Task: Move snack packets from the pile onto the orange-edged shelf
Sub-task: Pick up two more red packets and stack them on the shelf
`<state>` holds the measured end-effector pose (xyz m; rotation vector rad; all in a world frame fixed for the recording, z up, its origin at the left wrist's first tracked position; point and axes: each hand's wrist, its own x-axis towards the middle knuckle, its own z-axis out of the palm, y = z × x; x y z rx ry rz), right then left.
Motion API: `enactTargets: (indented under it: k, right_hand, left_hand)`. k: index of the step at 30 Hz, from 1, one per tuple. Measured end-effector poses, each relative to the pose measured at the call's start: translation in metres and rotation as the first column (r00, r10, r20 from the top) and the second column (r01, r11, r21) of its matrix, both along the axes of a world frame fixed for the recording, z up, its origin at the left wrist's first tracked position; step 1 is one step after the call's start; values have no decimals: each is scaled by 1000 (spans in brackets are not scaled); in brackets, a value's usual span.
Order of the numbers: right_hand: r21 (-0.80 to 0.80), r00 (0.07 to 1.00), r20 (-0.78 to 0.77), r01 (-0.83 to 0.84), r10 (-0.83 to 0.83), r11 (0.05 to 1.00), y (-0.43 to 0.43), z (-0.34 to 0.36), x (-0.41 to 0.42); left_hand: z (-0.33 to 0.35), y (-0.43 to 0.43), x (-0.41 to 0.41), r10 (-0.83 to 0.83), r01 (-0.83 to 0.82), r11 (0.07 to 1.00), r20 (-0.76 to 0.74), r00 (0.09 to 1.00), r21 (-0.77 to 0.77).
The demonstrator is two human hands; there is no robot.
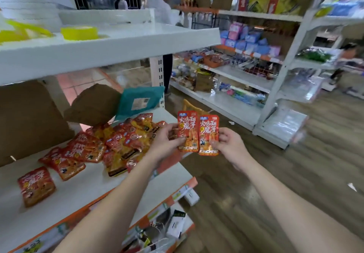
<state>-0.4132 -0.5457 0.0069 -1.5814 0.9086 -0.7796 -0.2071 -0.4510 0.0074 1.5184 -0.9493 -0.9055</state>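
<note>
Bottom of view, nearest: lower shelf (192,183) w/ orange front strip, small white boxes (175,225) and dark clutter below it, too blurred to ID.

Just above: orange-edged shelf (94,187), white deck. Lone pkt (36,185) lying flat at far L end, apart from the rest. Overlapping pkts (65,164) a bit further in, also flat.

Both forearms reaching fwd over shelf's R end. Left grip (165,140) closed in a pinch: thumb on front, fingers curled behind, on lower L edge of left pkt (188,128). Right grip (229,146) likewise pinching lower R edge of right pkt (209,132). Both pkts red, upright, print toward camera, side by side w/ inner edges touching or just overlapping; held in the air by shelf's R front corner, not resting on deck.

Pile (122,140) of red and yellow pkts heaped on same shelf, just L of left grip.

Behind pile: brown cardboard flap (92,103) and teal pouch (139,101) w/ white label, tilted.

Overhead: white upper shelf (110,50) carrying yellow tub (78,33).

R side: wooden floor (256,184), then white rack (246,79) across aisle, mixed goods, blue and pink packs on upper tier.

Far back: people (159,6) standing, blurred.
</note>
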Motion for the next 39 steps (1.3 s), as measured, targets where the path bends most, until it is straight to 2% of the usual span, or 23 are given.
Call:
enactTargets:
  k: [2, 6, 13, 23, 35, 39]
  right_hand:
    - [5, 998, 13, 56, -56, 998, -17, 0, -30]
    - [20, 988, 34, 153, -153, 988, -49, -2, -92]
    - [18, 961, 17, 276, -276, 961, -93, -18, -195]
    - [14, 868, -12, 497, -496, 868, -154, -40, -307]
    - [-21, 755, -61, 652, -652, 758, -324, -44, -400]
    - [18, 731, -42, 682, -681, 731, -382, -41, -428]
  left_hand:
    - [2, -24, -27, -66, 66, 998, -38, 997, -5]
    - [3, -71, -80, -170, 170, 985, 9, 985, -27]
    - [-14, -144, -180, -322, 322, 947, -28, 946, -14]
    - [-32, -245, -293, -475, 478, 877, -65, 878, 45]
    - [-47, -467, -392, -612, 616, 786, -75, 788, 55]
    - [-48, -539, -419, -648, 653, 755, -80, 757, 61]
